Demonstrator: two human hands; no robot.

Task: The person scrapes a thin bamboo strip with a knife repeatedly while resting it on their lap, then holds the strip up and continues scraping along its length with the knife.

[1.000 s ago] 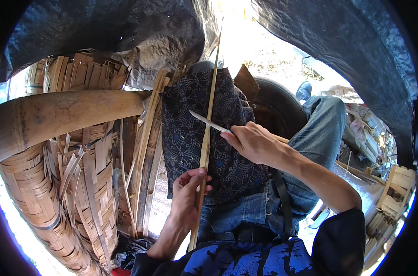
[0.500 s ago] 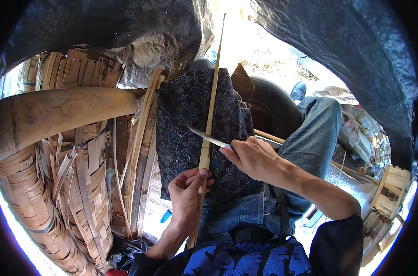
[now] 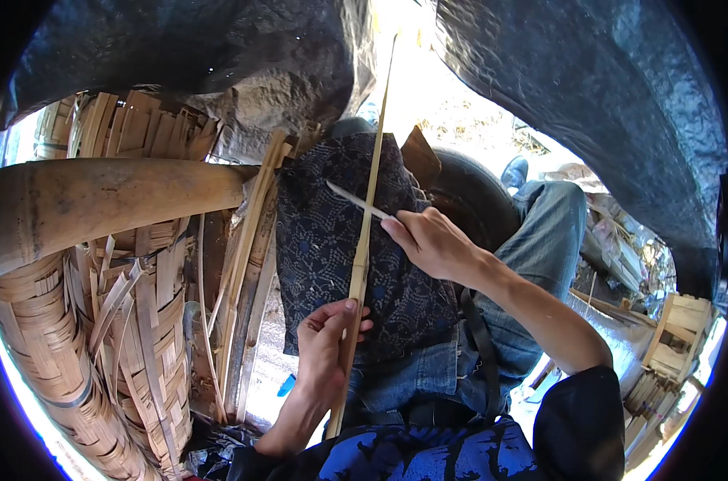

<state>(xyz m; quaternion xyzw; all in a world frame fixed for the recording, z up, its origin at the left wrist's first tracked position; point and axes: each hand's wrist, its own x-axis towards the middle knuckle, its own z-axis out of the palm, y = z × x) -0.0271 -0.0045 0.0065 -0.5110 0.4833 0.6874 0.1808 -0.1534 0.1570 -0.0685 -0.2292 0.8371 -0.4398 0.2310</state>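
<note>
A long, narrow bamboo strip (image 3: 362, 255) runs from beside my waist out over my lap, its thin far end reaching into the bright gap. My left hand (image 3: 325, 341) pinches it low down, thumb on top and fingers beneath. In my right hand (image 3: 436, 247) is a knife (image 3: 356, 200), its handle mostly hidden by my fingers. The blade lies across the strip above my left hand, its tip pointing to the far left. Under both, a dark patterned cloth (image 3: 320, 240) covers my thigh over blue jeans.
To the left stand woven bamboo baskets (image 3: 47, 337), with a thick bamboo pole (image 3: 123, 200) crossing above them. Split bamboo pieces (image 3: 248, 272) lean beside the cloth. A black tyre (image 3: 480, 196) sits beyond my right hand. Dark sheeting (image 3: 588, 88) hangs overhead; a wooden crate (image 3: 681, 337) is at right.
My right hand has slid the knife farther up the strip, away from my left hand. The left hand keeps its pinch on the strip in nearly the same place.
</note>
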